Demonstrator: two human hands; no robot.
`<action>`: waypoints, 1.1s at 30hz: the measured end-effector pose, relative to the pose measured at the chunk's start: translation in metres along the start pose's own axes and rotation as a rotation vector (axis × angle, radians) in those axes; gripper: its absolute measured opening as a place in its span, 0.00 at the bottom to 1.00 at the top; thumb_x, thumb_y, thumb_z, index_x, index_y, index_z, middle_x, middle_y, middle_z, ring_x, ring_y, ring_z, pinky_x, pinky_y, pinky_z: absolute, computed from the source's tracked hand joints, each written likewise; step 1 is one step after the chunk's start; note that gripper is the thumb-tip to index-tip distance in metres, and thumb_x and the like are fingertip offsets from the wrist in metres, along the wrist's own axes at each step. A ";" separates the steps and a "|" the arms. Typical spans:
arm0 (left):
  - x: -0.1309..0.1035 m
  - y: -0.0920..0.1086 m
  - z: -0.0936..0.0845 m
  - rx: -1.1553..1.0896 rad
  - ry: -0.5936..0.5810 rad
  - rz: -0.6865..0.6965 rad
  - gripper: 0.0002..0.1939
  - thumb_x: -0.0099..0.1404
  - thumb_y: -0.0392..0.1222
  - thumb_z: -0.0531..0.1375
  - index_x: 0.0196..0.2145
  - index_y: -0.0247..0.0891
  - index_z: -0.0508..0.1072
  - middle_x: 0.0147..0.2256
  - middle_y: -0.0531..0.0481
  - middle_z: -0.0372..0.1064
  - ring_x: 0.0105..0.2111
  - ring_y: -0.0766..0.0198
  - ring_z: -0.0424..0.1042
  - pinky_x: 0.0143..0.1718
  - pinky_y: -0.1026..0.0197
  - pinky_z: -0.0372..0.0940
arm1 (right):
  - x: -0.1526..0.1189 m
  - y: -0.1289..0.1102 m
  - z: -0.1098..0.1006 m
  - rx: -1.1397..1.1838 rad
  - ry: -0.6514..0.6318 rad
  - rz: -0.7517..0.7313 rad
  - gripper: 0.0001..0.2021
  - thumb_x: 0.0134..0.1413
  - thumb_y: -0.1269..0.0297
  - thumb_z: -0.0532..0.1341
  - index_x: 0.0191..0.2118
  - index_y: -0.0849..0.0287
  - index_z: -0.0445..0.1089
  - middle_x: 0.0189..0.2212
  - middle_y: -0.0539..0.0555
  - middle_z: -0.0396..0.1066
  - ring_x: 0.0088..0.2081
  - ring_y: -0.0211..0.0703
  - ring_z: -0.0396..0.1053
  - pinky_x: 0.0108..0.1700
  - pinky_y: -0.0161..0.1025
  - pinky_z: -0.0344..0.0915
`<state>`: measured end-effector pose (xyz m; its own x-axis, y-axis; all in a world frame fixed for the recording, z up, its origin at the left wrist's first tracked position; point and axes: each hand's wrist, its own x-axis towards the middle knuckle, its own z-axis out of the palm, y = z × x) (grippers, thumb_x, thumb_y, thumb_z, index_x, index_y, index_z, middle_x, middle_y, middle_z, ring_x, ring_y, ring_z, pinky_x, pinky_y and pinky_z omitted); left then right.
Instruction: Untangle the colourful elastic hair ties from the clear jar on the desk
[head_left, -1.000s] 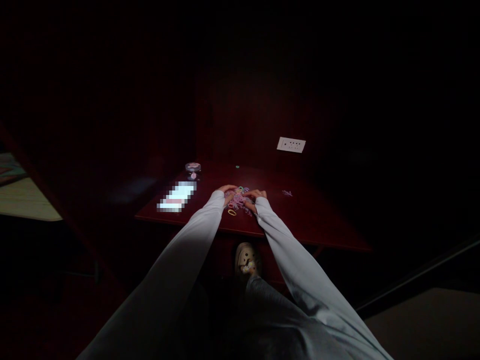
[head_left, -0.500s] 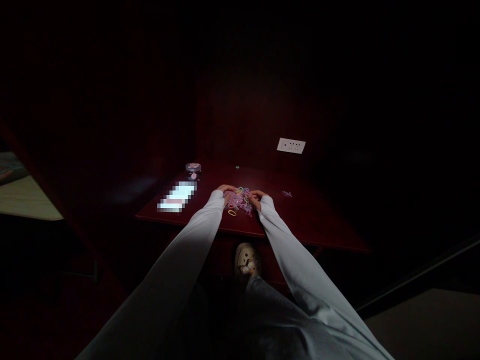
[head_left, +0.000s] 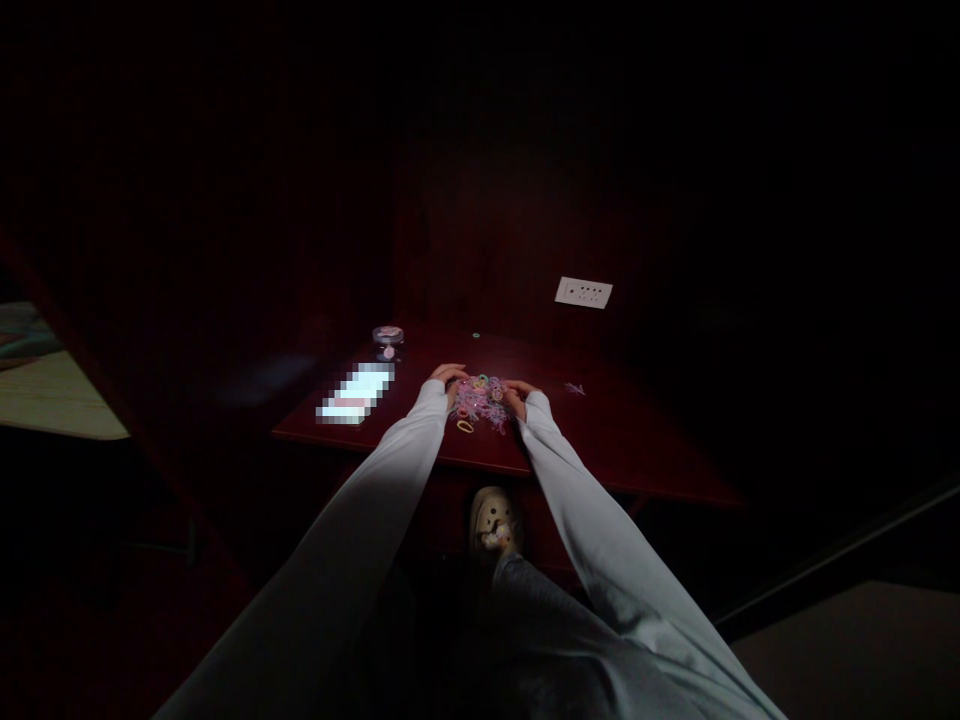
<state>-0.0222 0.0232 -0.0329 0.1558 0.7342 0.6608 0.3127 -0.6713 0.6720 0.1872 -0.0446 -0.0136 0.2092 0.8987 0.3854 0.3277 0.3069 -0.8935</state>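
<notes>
A heap of small elastic hair bands (head_left: pixel 474 402), mostly pink and purple with a few yellow and green, lies on the dark red table (head_left: pixel 420 437). At the heap's left edge rests my left hand (head_left: pixel 450 376), open, its fingers stretched over the far side. My right hand (head_left: pixel 517 393) is at the right edge, thumb and fingers apart against the bands. A yellow band (head_left: pixel 465 427) lies just in front of the heap. Off to the right is a small purple cluster of bands (head_left: pixel 574 389), and one green band (head_left: pixel 476 335) lies farther back.
A clear jar (head_left: pixel 388 343) with a pinkish lid stands at the back left. Nearer me is a bright, pixelated rectangle (head_left: pixel 356 393). A white socket plate (head_left: pixel 584 292) is on the back wall. Below the table edge shows a beige clog (head_left: pixel 493 520).
My left hand's fingers have drawn back a little to the left, lifting off the heap's top. My right hand has shifted slightly, and more of the bands show between the hands.
</notes>
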 end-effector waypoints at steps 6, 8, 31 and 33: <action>0.001 0.001 0.000 0.022 -0.035 0.028 0.08 0.63 0.32 0.62 0.36 0.39 0.81 0.47 0.44 0.79 0.51 0.53 0.78 0.62 0.46 0.71 | 0.002 0.009 0.000 0.007 -0.014 0.017 0.22 0.50 0.47 0.68 0.42 0.61 0.82 0.29 0.56 0.80 0.29 0.43 0.72 0.32 0.37 0.67; 0.001 0.002 -0.001 0.024 -0.049 0.038 0.07 0.63 0.32 0.63 0.37 0.39 0.81 0.47 0.44 0.79 0.50 0.53 0.78 0.61 0.47 0.71 | 0.002 0.011 0.001 0.026 -0.014 0.025 0.23 0.51 0.46 0.68 0.43 0.62 0.82 0.32 0.58 0.81 0.31 0.45 0.74 0.34 0.38 0.70; -0.003 0.029 0.001 -0.208 -0.066 -0.279 0.04 0.61 0.35 0.65 0.35 0.39 0.80 0.38 0.47 0.83 0.37 0.58 0.81 0.46 0.55 0.77 | 0.001 0.005 0.002 0.028 -0.068 -0.031 0.23 0.49 0.47 0.67 0.44 0.60 0.79 0.23 0.49 0.71 0.25 0.38 0.63 0.29 0.35 0.61; -0.004 0.026 0.003 -0.247 -0.077 -0.301 0.05 0.62 0.35 0.64 0.35 0.38 0.80 0.36 0.47 0.83 0.36 0.57 0.82 0.44 0.56 0.78 | 0.001 0.004 0.003 0.046 -0.061 -0.026 0.23 0.48 0.46 0.68 0.42 0.60 0.78 0.21 0.47 0.69 0.24 0.38 0.62 0.28 0.35 0.59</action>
<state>-0.0119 0.0031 -0.0185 0.1645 0.9010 0.4015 0.1220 -0.4225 0.8981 0.1860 -0.0415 -0.0178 0.1443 0.9071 0.3953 0.2893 0.3434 -0.8935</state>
